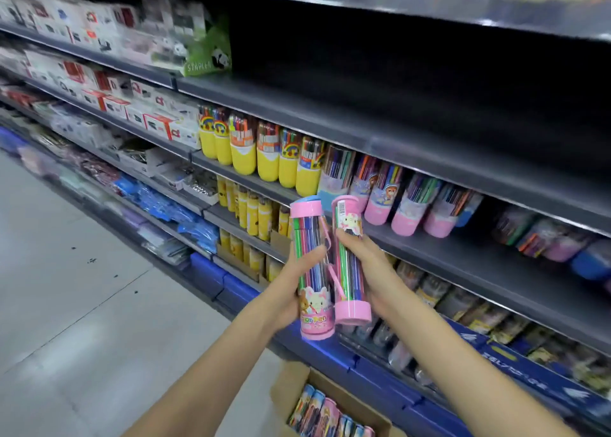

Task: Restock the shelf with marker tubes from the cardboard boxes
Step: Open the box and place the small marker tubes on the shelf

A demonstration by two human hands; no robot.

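left hand (291,291): fingers curled round a pink marker tube (312,271), gripping its lower half. Tube upright, blue-topped pink cap up, cartoon label at the bottom.
right hand (367,271): wrapped round a second pink tube (348,261), thumb across the front near the top sticker. Tube tilted slightly, flat pink end down.
tubes: touching side by side, held in the air in front of the shelf edge, not on it.
target shelf (446,258): grey, carries a row of yellow-based tubes (264,152), then pink-based tubes (396,201) leaning back, then blurred tubes lying down further right.
cardboard box (297,390): on the floor below the hands, open, more marker tubes (324,416) lying inside.
upper shelves: stapler boxes (139,112) to the left.
lower shelves: yellow tubes, blue packs, details blurred.
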